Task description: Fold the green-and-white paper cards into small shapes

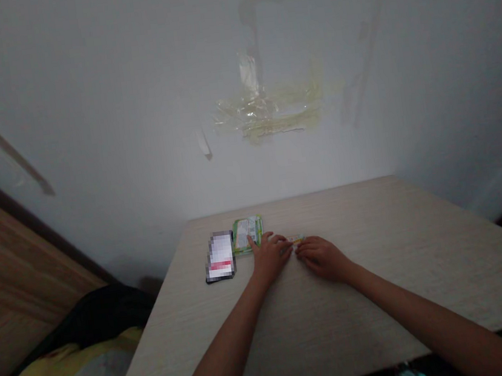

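Observation:
Both of my hands rest on a pale wooden table (380, 270) near its far edge. My left hand (269, 257) lies palm down, its thumb touching a green and white packet (247, 232) that lies flat on the table. My right hand (321, 257) is curled beside it. The fingertips of both hands meet on a small yellowish item (297, 239), too small to name. A phone (220, 256) lies flat just left of the packet.
A white wall with old yellowed tape marks (269, 112) rises right behind the table. At the lower left lie a black and yellow bundle of cloth (71, 362) and a wooden panel (4, 267).

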`<state>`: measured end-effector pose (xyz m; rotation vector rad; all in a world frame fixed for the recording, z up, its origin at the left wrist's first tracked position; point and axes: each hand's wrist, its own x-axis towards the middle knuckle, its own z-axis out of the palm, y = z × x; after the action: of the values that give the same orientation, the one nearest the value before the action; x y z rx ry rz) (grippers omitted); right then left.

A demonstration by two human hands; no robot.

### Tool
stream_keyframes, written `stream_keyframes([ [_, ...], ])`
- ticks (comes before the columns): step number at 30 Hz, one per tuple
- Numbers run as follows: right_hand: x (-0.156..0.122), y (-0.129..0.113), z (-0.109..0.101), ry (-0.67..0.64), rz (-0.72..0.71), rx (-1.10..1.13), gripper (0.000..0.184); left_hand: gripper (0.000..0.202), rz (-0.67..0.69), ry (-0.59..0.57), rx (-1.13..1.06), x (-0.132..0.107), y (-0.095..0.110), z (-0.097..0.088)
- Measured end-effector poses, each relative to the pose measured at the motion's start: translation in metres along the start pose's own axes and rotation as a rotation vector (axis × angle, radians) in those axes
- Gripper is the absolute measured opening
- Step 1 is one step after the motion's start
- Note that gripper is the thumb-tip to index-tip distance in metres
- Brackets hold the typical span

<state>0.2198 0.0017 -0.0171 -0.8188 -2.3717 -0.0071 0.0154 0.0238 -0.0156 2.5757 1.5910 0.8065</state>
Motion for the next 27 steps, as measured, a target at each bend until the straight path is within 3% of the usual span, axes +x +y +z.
stream_keyframes([
  [19, 0.0045, -0.0050, -0.0078, -0.100, -0.002, 0.040, 0.018, 0.018, -0.050, -0.082, -0.015, 0.0022, 0.0069, -0.0080],
  [27, 0.0009, -0.0014, -0.0060, -0.032, 0.171, 0.050, 0.023, 0.018, -0.054, -0.053, -0.022, 0.0011, 0.0051, -0.0042],
])
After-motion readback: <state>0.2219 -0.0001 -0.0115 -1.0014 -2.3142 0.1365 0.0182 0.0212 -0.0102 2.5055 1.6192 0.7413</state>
